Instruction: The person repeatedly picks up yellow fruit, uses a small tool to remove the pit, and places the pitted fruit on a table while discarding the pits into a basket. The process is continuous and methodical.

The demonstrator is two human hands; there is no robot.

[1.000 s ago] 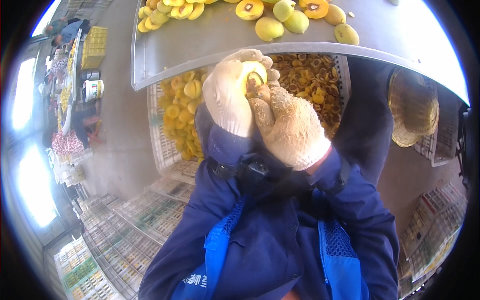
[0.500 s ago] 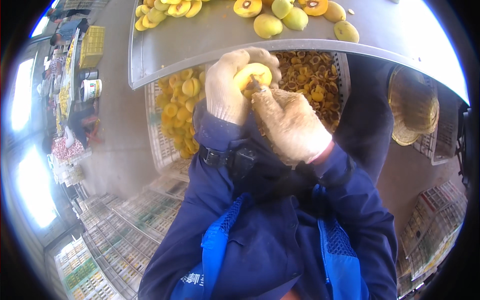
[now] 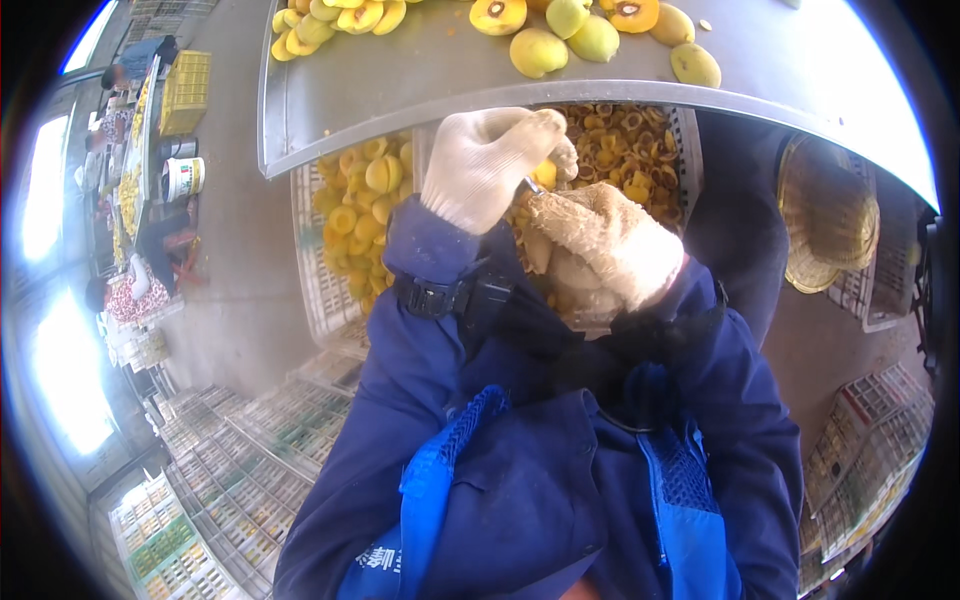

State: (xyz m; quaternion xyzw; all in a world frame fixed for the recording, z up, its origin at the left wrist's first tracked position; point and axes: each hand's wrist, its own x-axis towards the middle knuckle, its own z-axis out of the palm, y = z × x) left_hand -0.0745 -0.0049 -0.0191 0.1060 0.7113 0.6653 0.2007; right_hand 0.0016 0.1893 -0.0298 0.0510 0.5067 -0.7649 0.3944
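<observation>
Gloved and curled, my left hand holds a halved yellow peach, most of it hidden by the fingers. My right hand, in a stained, rough glove, is closed around a small metal-bladed tool. The tool's short metal part shows beside the peach; its tip and handle are hidden. Both hands are close together just below the metal table's edge. Beneath them on the right are brown-yellow pit scraps and peels in a crate. Cut peach halves fill a crate on the left.
Whole and halved peaches lie on the metal table. A woven basket stands to the right. Stacked plastic crates fill the lower left. Farther left, people sit at another table near a yellow crate and a white bucket.
My left hand has turned over the peach half, so its cut face no longer shows. My right hand has drawn slightly right and down with the tool.
</observation>
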